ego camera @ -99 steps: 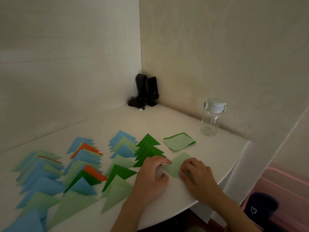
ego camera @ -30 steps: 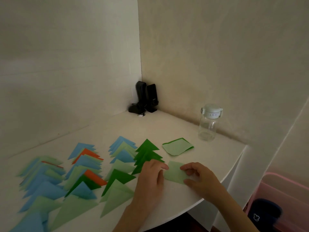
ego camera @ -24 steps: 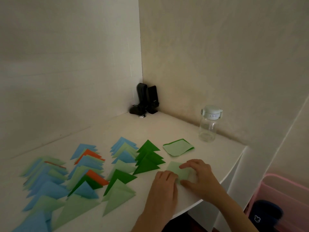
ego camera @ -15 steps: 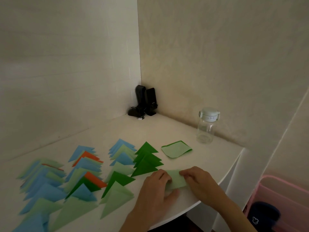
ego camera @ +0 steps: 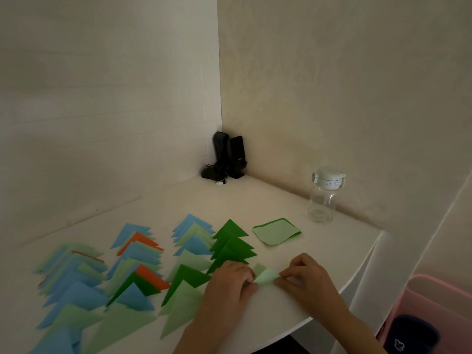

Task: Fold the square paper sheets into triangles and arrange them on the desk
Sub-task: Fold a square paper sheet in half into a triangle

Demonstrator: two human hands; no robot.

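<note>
We see both hands low in the frame, right of centre, working one light green paper sheet (ego camera: 264, 277) on the white worktop (ego camera: 293, 302). The left hand (ego camera: 229, 283) has its fingers curled over the sheet's left edge, and the right hand (ego camera: 304, 277) pinches the right side with fingertips and thumb. Between them the paper bows upward in a soft fold, with one corner lying flat just behind it.

Up and to the right of the hands, a small pile of unfolded green sheets (ego camera: 277, 231) lies on the worktop, a light one on top with darker green showing at its edges. Just left of the hands, touching the left knuckles, runs a column of overlapping dark green triangles (ego camera: 232, 242). Further left we count more columns of folded triangles: a blue and light green column (ego camera: 192, 235), a column mixing blue, orange and green (ego camera: 136, 254), and a blurred blue and green column (ego camera: 69, 272) at the lower left.

In the corner where the walls meet stand two black speakers (ego camera: 229, 155). A clear bottle (ego camera: 323, 198) with a pale lid stands at the right, near the wall. A pink bin (ego camera: 434, 310) sits at the lower right, beside the worktop.
</note>
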